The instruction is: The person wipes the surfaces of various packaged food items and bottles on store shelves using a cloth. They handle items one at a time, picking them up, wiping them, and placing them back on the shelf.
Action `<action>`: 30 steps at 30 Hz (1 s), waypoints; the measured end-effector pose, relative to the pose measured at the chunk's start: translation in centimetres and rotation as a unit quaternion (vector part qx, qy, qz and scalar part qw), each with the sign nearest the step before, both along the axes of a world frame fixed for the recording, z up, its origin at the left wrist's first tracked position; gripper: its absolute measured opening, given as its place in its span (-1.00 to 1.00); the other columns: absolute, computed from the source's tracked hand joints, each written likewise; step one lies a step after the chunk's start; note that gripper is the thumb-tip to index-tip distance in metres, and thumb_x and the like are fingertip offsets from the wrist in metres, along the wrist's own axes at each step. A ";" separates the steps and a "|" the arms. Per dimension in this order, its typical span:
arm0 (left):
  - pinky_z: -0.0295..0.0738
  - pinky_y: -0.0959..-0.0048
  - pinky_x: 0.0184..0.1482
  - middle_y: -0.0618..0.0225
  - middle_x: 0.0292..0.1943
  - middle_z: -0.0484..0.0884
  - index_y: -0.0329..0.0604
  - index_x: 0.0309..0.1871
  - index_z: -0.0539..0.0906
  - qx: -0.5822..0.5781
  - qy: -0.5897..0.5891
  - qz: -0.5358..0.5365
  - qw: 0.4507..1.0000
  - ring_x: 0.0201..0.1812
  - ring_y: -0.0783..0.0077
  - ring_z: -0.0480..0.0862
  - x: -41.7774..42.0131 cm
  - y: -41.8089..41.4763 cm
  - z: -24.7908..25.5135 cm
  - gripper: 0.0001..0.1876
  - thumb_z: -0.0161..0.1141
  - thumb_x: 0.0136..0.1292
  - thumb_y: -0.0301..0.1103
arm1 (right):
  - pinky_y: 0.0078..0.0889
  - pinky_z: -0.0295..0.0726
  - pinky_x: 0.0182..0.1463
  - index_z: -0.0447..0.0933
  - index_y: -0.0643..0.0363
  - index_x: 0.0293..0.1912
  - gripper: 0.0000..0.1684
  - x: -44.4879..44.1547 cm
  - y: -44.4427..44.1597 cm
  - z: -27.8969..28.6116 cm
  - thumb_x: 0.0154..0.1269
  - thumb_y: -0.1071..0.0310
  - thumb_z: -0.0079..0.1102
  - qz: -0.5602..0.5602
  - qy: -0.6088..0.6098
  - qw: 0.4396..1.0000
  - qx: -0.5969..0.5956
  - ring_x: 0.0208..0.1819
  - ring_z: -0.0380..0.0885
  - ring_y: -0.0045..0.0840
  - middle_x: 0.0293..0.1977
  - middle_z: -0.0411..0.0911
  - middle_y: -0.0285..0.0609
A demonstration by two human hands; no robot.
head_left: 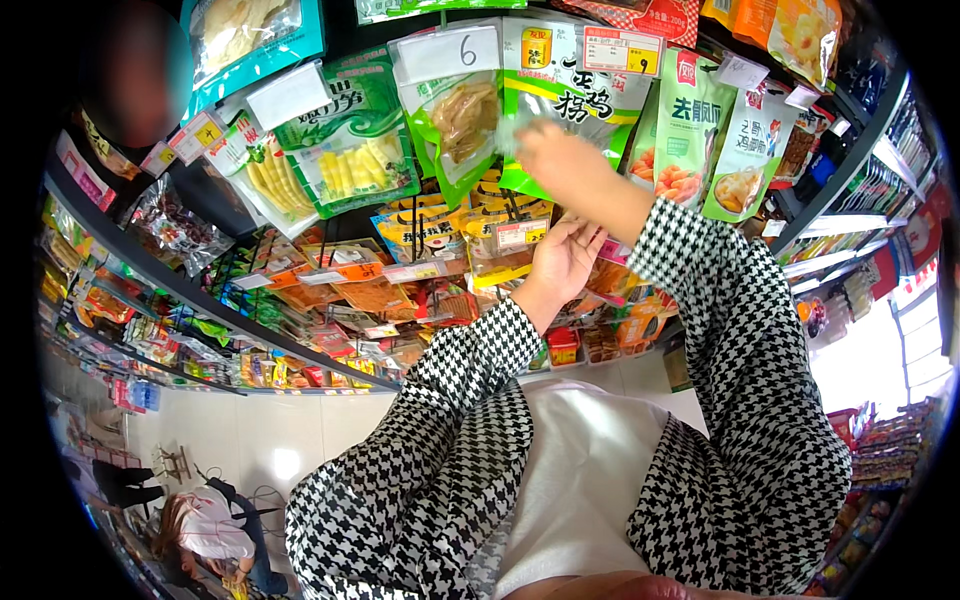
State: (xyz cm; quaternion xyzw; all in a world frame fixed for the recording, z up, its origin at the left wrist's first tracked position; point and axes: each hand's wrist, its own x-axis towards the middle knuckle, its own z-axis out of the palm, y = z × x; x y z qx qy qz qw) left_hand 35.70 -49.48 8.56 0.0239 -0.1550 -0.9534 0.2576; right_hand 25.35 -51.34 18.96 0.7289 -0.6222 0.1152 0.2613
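Note:
My right hand [559, 165], blurred, is in front of a white and green snack bag [562, 97] on the hanging rack; whether its fingers grip the bag cannot be told. Below it, my left hand [566, 259] is turned palm up with its fingers loosely curved. Nothing shows in that palm, and the right forearm passes just above its fingertips. A green bag of brownish food [463, 124] hangs to the left of my right hand. Under the bags, near my left hand, hangs a yellow and black snack packet [491, 259].
Green bags of pale shoots [352, 161] hang at the left, light green pouches [686, 127] at the right. Price tags [622, 52] stick out in front. Lower shelves [225, 311] hold many packets. A person [214, 529] bends over on the tiled floor [352, 420] at lower left.

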 end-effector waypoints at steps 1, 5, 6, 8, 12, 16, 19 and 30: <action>0.49 0.29 0.28 0.32 -0.06 0.65 -0.24 0.07 0.52 0.003 0.010 0.001 1.000 0.08 0.35 0.64 0.0 -0.2 -0.7 -0.75 0.08 0.35 -0.46 | -0.29 0.74 -0.18 0.65 0.25 -0.11 -0.71 1.1 0.7 -0.6 0.15 0.39 0.18 -0.008 -0.043 0.997 0.057 0.14 0.52 -0.23 0.00 0.55 -0.15; 0.51 0.25 0.29 0.27 0.03 0.66 -0.27 0.14 0.51 0.027 -0.017 -0.004 0.999 0.09 0.31 0.66 -0.1 0.2 -0.3 -0.68 0.05 0.33 -0.51 | -0.31 0.68 0.07 0.69 0.13 -0.08 -0.68 2.7 3.6 0.2 0.16 0.39 0.15 -0.032 0.016 0.974 0.222 0.20 0.43 -0.31 0.12 0.51 -0.26; 0.49 0.24 0.30 0.25 0.06 0.65 -0.28 0.16 0.50 0.018 0.001 -0.007 1.000 0.12 0.30 0.64 -0.2 0.1 -0.7 -0.67 0.03 0.32 -0.53 | -0.31 0.67 0.09 0.68 0.12 -0.06 -0.66 2.1 4.1 0.1 0.16 0.39 0.15 -0.010 0.030 0.984 0.174 0.22 0.43 -0.30 0.14 0.50 -0.26; 0.47 0.21 0.34 0.21 0.11 0.64 -0.29 0.19 0.49 -0.002 0.035 -0.013 0.999 0.18 0.27 0.62 -0.4 -0.3 -1.7 -0.64 0.01 0.32 -0.56 | -0.31 0.67 0.11 0.65 0.12 -0.01 -0.63 1.2 4.4 0.5 0.16 0.38 0.15 0.015 0.026 0.998 0.056 0.27 0.41 -0.27 0.18 0.48 -0.24; 0.39 0.26 0.38 0.24 0.16 0.60 -0.32 0.33 0.36 -0.010 -0.013 -0.014 1.000 0.23 0.31 0.57 -0.7 0.6 -0.1 -0.50 -0.05 0.28 -0.56 | -0.31 0.65 0.15 0.58 0.12 0.08 -0.55 -0.6 6.2 1.2 0.15 0.37 0.16 -0.033 -0.023 0.998 -0.049 0.35 0.34 -0.22 0.23 0.45 -0.20; 0.45 0.23 0.35 0.18 0.19 0.60 -0.32 0.21 0.47 -0.018 0.024 -0.016 0.999 0.25 0.26 0.57 -1.2 -0.2 -2.3 -0.64 -0.06 0.36 -0.53 | -0.33 0.63 0.14 0.63 0.17 0.00 -0.62 -0.1 7.4 -0.5 0.14 0.39 0.16 -0.019 -0.036 0.996 0.076 0.29 0.40 -0.25 0.19 0.49 -0.17; 0.46 0.31 0.32 0.26 0.16 0.60 -0.30 0.22 0.45 -0.002 -0.043 -0.020 0.999 0.20 0.36 0.59 -1.0 0.4 -1.2 -0.62 -0.09 0.34 -0.54 | -0.31 0.61 0.14 0.67 0.22 -0.09 -0.66 0.6 9.5 -1.0 0.10 0.40 0.19 0.032 -0.095 0.989 0.104 0.20 0.46 -0.24 0.12 0.53 -0.14; -0.05 0.26 0.58 0.05 0.59 -0.05 -0.38 0.58 -0.10 -0.400 -0.208 0.154 0.879 0.60 0.21 0.01 3.1 5.2 0.2 -0.20 -0.04 0.29 -0.58 | -0.22 0.54 0.23 0.65 0.07 0.06 -0.47 -6.2 16.3 5.3 0.04 0.58 0.15 -0.040 -0.102 0.950 -0.292 0.24 0.46 -0.21 0.17 0.54 -0.16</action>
